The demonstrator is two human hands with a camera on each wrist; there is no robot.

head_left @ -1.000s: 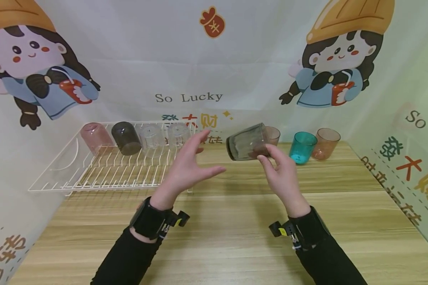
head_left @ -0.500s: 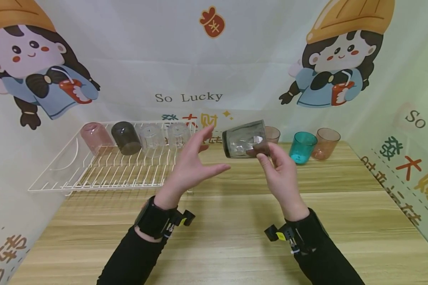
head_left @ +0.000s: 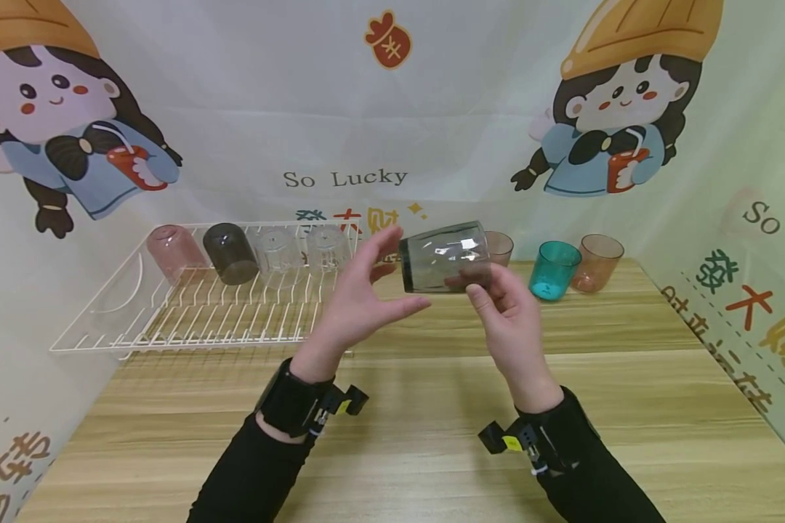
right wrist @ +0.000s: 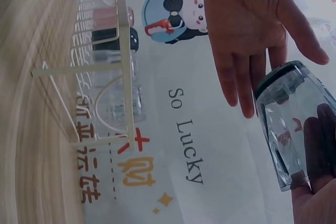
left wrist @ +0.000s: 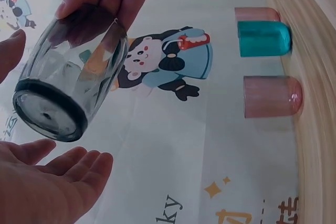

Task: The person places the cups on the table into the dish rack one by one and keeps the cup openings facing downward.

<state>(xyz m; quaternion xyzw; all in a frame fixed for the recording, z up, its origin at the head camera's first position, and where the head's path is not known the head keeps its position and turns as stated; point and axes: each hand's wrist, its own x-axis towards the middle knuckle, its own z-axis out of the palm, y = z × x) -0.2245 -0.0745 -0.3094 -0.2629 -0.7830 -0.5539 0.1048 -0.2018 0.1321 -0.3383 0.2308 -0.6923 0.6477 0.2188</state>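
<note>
A smoky grey drinking glass (head_left: pixel 441 258) lies on its side in the air, its thick base toward the left. My right hand (head_left: pixel 515 323) holds it by the rim end, thumb in front and fingers behind the wall. My left hand (head_left: pixel 356 301) is spread wide at the base, thumb below and fingers above, not closed round it. From the left wrist view, the glass (left wrist: pixel 68 77) shows its round base between the left thumb and fingers. The right wrist view shows the left palm (right wrist: pixel 241 30) with fingers extended beside the glass's base.
A white wire dish rack (head_left: pixel 190 345) stands at left on the wooden table (head_left: pixel 405 436). Upside down along its back are a pink glass (head_left: pixel 173 250), a dark glass (head_left: pixel 230 254) and two clear glasses (head_left: pixel 278 258). At back right stand a teal glass (head_left: pixel 554 270) and two pinkish glasses (head_left: pixel 598 263).
The grey glass has moved slightly left in my right hand and turned closer to level. My left hand has moved right and its fingers have come up to the glass's base.
</note>
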